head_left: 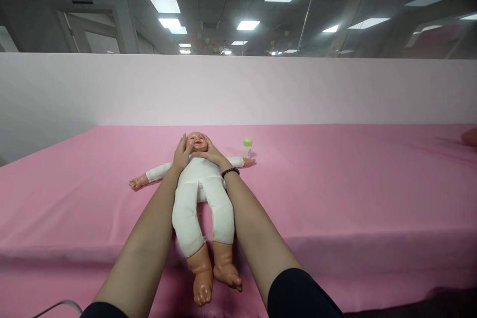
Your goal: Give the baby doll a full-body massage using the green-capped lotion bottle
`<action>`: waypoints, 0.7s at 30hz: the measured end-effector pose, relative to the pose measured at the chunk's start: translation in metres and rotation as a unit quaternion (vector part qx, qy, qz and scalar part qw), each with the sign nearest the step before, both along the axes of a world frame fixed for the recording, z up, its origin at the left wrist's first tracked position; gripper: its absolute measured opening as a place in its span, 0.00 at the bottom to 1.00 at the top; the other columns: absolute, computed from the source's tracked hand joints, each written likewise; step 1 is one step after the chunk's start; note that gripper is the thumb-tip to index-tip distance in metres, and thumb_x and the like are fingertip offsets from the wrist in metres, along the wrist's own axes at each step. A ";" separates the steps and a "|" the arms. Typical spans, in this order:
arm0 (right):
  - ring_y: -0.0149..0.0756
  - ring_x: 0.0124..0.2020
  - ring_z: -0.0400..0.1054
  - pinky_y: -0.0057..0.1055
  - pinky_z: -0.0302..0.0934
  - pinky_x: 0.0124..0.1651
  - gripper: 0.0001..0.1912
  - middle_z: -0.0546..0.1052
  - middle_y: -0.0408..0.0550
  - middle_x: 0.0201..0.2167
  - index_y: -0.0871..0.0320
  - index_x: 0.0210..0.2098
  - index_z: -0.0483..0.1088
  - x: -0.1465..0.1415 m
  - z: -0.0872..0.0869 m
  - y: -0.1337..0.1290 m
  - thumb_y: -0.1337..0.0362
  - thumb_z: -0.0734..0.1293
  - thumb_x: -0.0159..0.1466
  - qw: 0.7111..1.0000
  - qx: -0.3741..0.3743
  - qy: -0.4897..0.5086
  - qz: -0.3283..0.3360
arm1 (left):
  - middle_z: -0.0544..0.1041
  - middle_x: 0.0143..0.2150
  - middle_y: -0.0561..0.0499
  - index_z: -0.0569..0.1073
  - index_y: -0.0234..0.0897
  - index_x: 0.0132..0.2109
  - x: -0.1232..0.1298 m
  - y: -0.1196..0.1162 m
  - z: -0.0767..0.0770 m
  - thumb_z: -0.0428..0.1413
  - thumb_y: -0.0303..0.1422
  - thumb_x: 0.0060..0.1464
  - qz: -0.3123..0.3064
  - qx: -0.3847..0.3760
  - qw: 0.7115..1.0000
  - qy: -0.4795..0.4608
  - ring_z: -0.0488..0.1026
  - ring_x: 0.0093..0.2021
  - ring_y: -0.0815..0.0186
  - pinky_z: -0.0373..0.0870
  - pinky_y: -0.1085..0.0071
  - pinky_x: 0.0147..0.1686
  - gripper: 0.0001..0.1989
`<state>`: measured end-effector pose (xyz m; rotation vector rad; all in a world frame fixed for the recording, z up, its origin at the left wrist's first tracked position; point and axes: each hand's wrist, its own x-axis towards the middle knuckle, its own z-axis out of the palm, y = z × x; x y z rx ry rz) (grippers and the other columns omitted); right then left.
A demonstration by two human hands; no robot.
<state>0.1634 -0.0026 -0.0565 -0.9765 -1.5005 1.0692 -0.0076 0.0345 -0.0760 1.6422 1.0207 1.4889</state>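
A baby doll [201, 171] with a white cloth body lies on its back on the pink padded surface. Its arms are spread out to both sides, and its bare feet point towards me, hanging over the front edge. My left hand [182, 154] cups one side of the doll's head [198, 144], thumb along the cheek. On the opposite side, my right hand [213, 153] holds the head too, its thumb under the chin. Just beyond the doll's outstretched arm on the right stands a small clear bottle [247, 150] with a green cap.
The pink sheet [335, 184] spreads across the whole surface and drops at the front edge. A white low wall [238, 89] runs along the back, with glass above it. At the far right edge, part of a brownish-red object [470, 137] shows. A grey cable [67, 302] curves at lower left.
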 end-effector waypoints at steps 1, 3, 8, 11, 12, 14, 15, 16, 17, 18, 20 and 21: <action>0.39 0.72 0.59 0.36 0.56 0.76 0.67 0.58 0.49 0.73 0.49 0.78 0.44 -0.001 -0.001 0.002 0.54 0.82 0.49 1.000 0.000 -0.008 -0.014 | 0.54 0.79 0.45 0.57 0.40 0.76 0.000 0.001 0.000 0.58 0.54 0.61 0.004 0.005 1.000 0.008 0.48 0.79 0.55 0.43 0.62 0.78 0.44; 0.40 0.72 0.59 0.37 0.55 0.76 0.65 0.58 0.49 0.73 0.49 0.78 0.45 -0.002 -0.004 0.006 0.51 0.81 0.51 0.999 -0.001 -0.026 -0.045 | 0.55 0.79 0.45 0.56 0.40 0.76 0.001 0.003 -0.002 0.56 0.54 0.62 0.005 0.014 1.000 0.027 0.50 0.79 0.57 0.45 0.63 0.77 0.43; 0.43 0.70 0.62 0.39 0.56 0.75 0.65 0.63 0.50 0.70 0.48 0.78 0.45 -0.002 -0.005 0.006 0.44 0.80 0.51 0.991 -0.001 -0.080 -0.107 | 0.54 0.79 0.40 0.53 0.35 0.77 0.001 0.012 -0.002 0.51 0.53 0.66 -0.004 0.039 0.995 0.091 0.50 0.79 0.57 0.44 0.61 0.77 0.42; 0.47 0.69 0.63 0.41 0.58 0.73 0.64 0.65 0.51 0.69 0.47 0.78 0.45 -0.001 -0.003 0.002 0.40 0.78 0.53 0.984 -0.008 -0.122 -0.131 | 0.51 0.79 0.38 0.50 0.31 0.78 0.001 0.014 0.001 0.50 0.52 0.66 -0.007 0.057 0.990 0.132 0.47 0.80 0.56 0.41 0.60 0.78 0.44; 0.49 0.69 0.63 0.43 0.58 0.72 0.64 0.65 0.53 0.69 0.48 0.78 0.44 -0.001 -0.002 0.000 0.39 0.78 0.53 0.981 -0.013 -0.138 -0.138 | 0.50 0.79 0.37 0.47 0.30 0.78 0.000 0.013 0.001 0.50 0.52 0.66 -0.008 0.062 0.987 0.146 0.46 0.80 0.56 0.41 0.60 0.78 0.45; 0.55 0.69 0.62 0.47 0.58 0.71 0.66 0.64 0.58 0.69 0.52 0.79 0.42 0.000 0.000 -0.005 0.36 0.76 0.54 0.973 -0.027 -0.174 -0.151 | 0.49 0.79 0.36 0.43 0.29 0.78 -0.001 0.012 0.001 0.49 0.52 0.66 -0.007 0.071 0.982 0.176 0.46 0.80 0.56 0.42 0.60 0.77 0.46; 0.57 0.70 0.62 0.49 0.58 0.71 0.67 0.63 0.61 0.69 0.55 0.79 0.42 0.000 0.002 -0.007 0.34 0.75 0.54 0.968 -0.034 -0.192 -0.157 | 0.49 0.79 0.36 0.42 0.28 0.78 -0.003 0.010 0.001 0.49 0.52 0.66 -0.006 0.074 0.978 0.193 0.47 0.80 0.56 0.43 0.60 0.77 0.47; 0.59 0.70 0.61 0.50 0.57 0.71 0.67 0.63 0.63 0.69 0.58 0.79 0.41 0.001 0.003 -0.010 0.33 0.73 0.55 0.963 -0.038 -0.211 -0.161 | 0.49 0.79 0.35 0.42 0.27 0.78 -0.005 0.009 0.000 0.48 0.52 0.66 -0.004 0.077 0.974 0.212 0.47 0.80 0.55 0.43 0.60 0.77 0.47; 0.60 0.70 0.61 0.51 0.57 0.71 0.65 0.63 0.65 0.69 0.59 0.79 0.42 0.003 0.004 -0.013 0.31 0.71 0.57 0.959 -0.038 -0.230 -0.163 | 0.49 0.79 0.35 0.42 0.26 0.78 -0.008 0.007 -0.001 0.48 0.52 0.66 -0.001 0.078 0.969 0.233 0.47 0.80 0.55 0.44 0.60 0.77 0.47; 0.60 0.69 0.61 0.52 0.56 0.71 0.63 0.63 0.66 0.69 0.60 0.79 0.43 0.005 0.004 -0.017 0.31 0.69 0.59 0.954 -0.036 -0.250 -0.162 | 0.49 0.79 0.34 0.44 0.25 0.78 -0.012 0.005 -0.003 0.46 0.52 0.66 0.004 0.077 0.964 0.254 0.48 0.79 0.54 0.46 0.60 0.77 0.46; 0.57 0.67 0.64 0.53 0.56 0.70 0.55 0.66 0.66 0.67 0.60 0.78 0.47 0.011 0.004 -0.024 0.31 0.64 0.65 0.945 -0.024 -0.288 -0.153 | 0.51 0.78 0.34 0.47 0.24 0.77 -0.021 0.000 -0.006 0.43 0.50 0.68 0.020 0.076 0.951 0.300 0.51 0.79 0.54 0.50 0.60 0.76 0.43; 0.53 0.66 0.66 0.52 0.57 0.70 0.50 0.68 0.65 0.65 0.60 0.77 0.50 0.015 0.004 -0.027 0.33 0.61 0.68 0.941 -0.015 -0.306 -0.146 | 0.52 0.78 0.34 0.48 0.25 0.77 -0.026 -0.003 -0.008 0.41 0.49 0.68 0.029 0.077 0.942 0.324 0.52 0.78 0.54 0.52 0.60 0.76 0.41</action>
